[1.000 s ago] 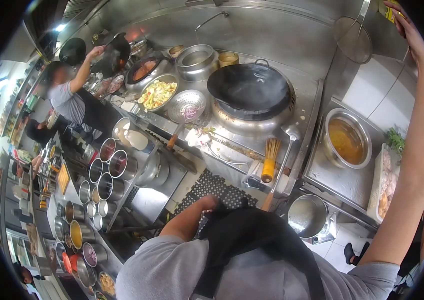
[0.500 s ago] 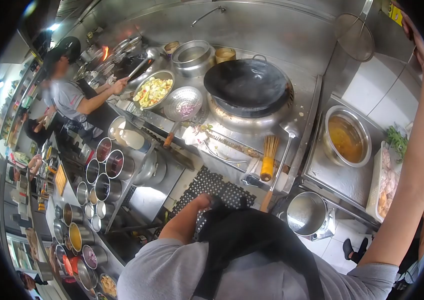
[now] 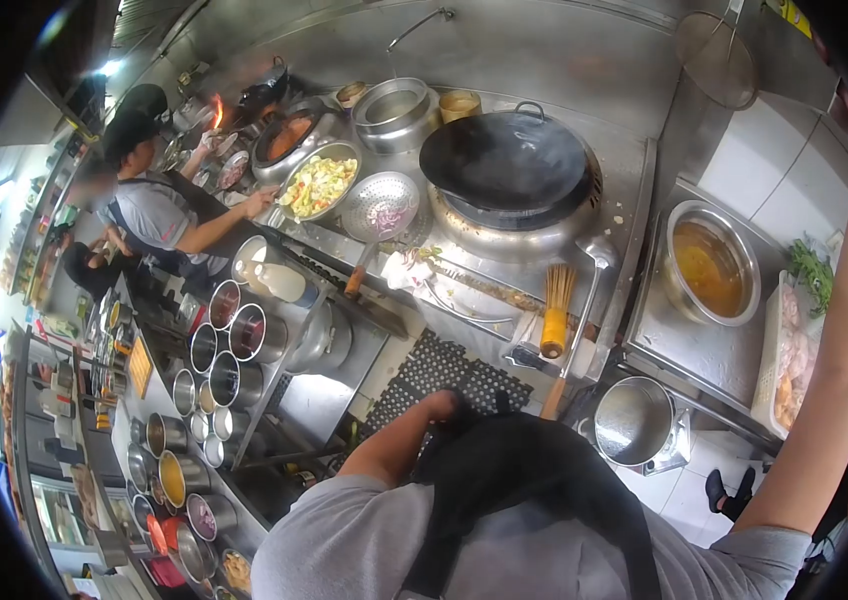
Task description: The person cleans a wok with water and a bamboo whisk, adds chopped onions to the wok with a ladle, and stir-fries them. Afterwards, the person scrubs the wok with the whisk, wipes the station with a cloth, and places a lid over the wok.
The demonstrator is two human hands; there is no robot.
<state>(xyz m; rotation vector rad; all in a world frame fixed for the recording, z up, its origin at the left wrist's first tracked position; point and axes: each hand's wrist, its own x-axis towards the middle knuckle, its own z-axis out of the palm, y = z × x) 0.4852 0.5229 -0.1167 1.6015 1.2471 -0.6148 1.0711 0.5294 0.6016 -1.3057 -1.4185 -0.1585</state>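
Observation:
My left hand (image 3: 441, 404) hangs low by my black apron, its fingers hidden. My right arm stretches up at the far right. Only a dim part of my right hand (image 3: 844, 108) shows at the picture's dark edge, near a hanging wire-mesh strainer (image 3: 712, 62); its fingers are not clear. In front of me a black wok (image 3: 502, 165) sits on a round burner, faintly steaming. Right of it lie a bamboo wok brush (image 3: 556, 315) with a yellow handle and a long-handled ladle (image 3: 596, 255). A perforated skimmer (image 3: 381, 200) holds sliced purple onion.
A bowl of chopped vegetables (image 3: 319, 184) stands left of the skimmer, a co-worker's hand (image 3: 260, 202) at its rim. At right are a metal bowl of yellow liquid (image 3: 709, 265), a white basket of raw meat (image 3: 789, 365) and a steel pot (image 3: 634, 420). Sauce pots (image 3: 257, 333) line the left counter.
The view has shifted, so the surroundings sit further right. My right hand is less visible at the edge. The co-worker's hand has moved from a wok handle to the vegetable bowl.

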